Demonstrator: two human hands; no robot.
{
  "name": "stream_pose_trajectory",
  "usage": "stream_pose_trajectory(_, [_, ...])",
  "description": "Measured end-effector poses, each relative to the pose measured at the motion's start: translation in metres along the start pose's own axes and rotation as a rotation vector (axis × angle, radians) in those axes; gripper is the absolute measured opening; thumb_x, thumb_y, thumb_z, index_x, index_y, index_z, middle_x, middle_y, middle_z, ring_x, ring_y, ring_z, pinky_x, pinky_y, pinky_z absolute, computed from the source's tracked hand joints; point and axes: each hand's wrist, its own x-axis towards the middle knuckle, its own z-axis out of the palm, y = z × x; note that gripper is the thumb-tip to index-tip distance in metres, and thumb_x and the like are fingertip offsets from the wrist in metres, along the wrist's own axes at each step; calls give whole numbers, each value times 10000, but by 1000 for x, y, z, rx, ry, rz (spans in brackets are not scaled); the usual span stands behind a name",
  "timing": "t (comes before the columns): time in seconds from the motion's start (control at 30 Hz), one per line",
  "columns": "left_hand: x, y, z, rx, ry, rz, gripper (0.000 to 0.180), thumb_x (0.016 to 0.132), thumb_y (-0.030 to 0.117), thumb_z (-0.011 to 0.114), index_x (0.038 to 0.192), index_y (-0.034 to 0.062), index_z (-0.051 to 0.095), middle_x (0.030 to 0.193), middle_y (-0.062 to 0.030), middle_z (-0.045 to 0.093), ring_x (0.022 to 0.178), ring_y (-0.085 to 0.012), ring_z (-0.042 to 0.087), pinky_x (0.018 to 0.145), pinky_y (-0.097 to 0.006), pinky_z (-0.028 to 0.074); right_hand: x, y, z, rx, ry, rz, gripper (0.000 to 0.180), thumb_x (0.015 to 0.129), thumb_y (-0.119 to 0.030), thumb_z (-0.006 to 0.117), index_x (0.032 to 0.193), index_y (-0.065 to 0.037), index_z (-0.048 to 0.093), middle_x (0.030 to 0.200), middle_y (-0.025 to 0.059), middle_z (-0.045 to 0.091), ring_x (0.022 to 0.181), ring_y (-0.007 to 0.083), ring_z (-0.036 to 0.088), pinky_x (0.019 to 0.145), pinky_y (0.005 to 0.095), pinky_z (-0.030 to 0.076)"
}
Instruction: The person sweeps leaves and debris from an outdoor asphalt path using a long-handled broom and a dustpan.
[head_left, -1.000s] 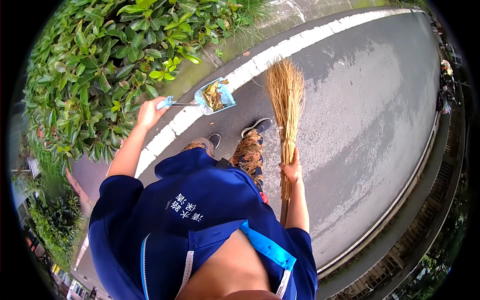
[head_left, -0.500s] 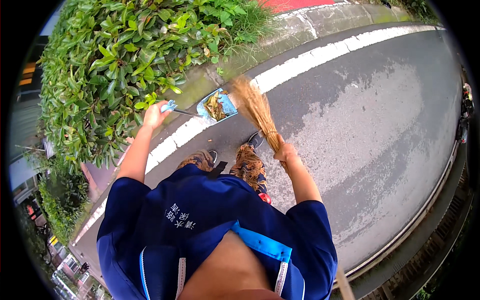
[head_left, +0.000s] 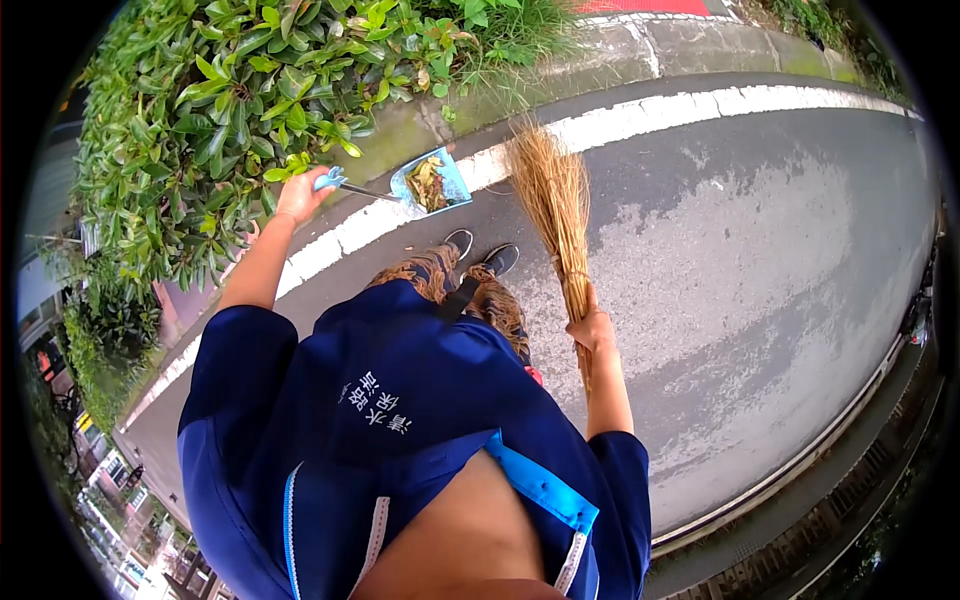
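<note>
Far L: leafy green hedge (head_left: 240, 110) fills the upper L, w/ its low leaves close to the L hand (head_left: 302, 196). L arm is stretched fwd; fingers closed round the lt-blue grip (head_left: 329, 179) of a small dustpan (head_left: 457, 183), metal shaft running R from grip to pan. Painted white line (head_left: 345, 238) runs from lower L up to upper R, passing under the pan as seen from above; can't tell if pan touches ground. Pan's open edge faces R, twd the broom. Inside it: small heap of yellow-green & brown leaves (head_left: 427, 186).

Ctr: person's navy shirt (head_left: 420, 345) w/ white lettering on it, brown-patterned trousers (head_left: 430, 268) & dark shoes (head_left: 503, 260) just below the pan, approx. side by side.

R of pan, near but apart: straw broom (head_left: 556, 200), bristles fanned at top, tips over the white line, bundle tied lower down. Can't tell if tips touch ground. R hand (head_left: 593, 328) is below the tie, fingers wrapped round the bundle's narrow part; R arm comes up from the lower edge.

Further R: grey asphalt road (head_left: 730, 250) w/ paler, worn-looking patches, then a dark railing (head_left: 850, 480) curving along the lower R rim.
</note>
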Motion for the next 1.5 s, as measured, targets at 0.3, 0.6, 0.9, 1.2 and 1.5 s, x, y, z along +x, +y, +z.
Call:
stream_pose_trajectory(0.3, [-2, -8, -9, -30, -7, 12, 263, 807, 276, 665, 1044, 174, 611, 774, -138, 648, 749, -348, 626, 680, -440, 491, -29, -73, 20, -312, -203, -97, 1013, 676, -190, 650, 1470, -366, 44, 1068, 189, 637, 1012, 349, 615, 883, 421, 486])
stream_pose_trajectory(0.6, [-17, -19, 1, -132, 78, 30, 294, 792, 293, 683, 1050, 164, 629, 771, -133, 656, 725, -344, 628, 664, -432, 499, -132, -15, -27, -278, -41, -86, 988, 659, -130, 640, 1477, -278, 108, 929, 174, 654, 840, 365, 638, 740, 443, 519])
stream_pose_trajectory(0.9, [-107, -30, 40, -128, 93, 27, 285, 786, 274, 665, 1056, 210, 600, 772, -115, 659, 720, -347, 632, 630, -456, 495, -65, 8, -22, -131, 166, -276, 1004, 620, -128, 645, 1470, -248, 125, 859, 185, 671, 789, 392, 646, 689, 450, 522])
stream_pose_trajectory(1.2, [-302, 38, 72, -228, 215, -404, 272, 795, 256, 675, 1045, 173, 605, 767, -119, 654, 701, -343, 619, 638, -427, 503, 3, 16, -43, -333, 166, -502, 1021, 626, -136, 649, 1479, -243, 97, 975, 206, 660, 874, 398, 641, 738, 438, 526])
stream_pose_trajectory(1.5, [-389, 46, 118, -302, 211, -635, 273, 767, 177, 696, 1025, 115, 631, 794, -146, 651, 741, -356, 618, 666, -409, 503, 29, -49, -61, -678, 79, -428, 1019, 671, -190, 653, 1479, -241, 34, 984, 208, 658, 892, 375, 643, 776, 449, 514])
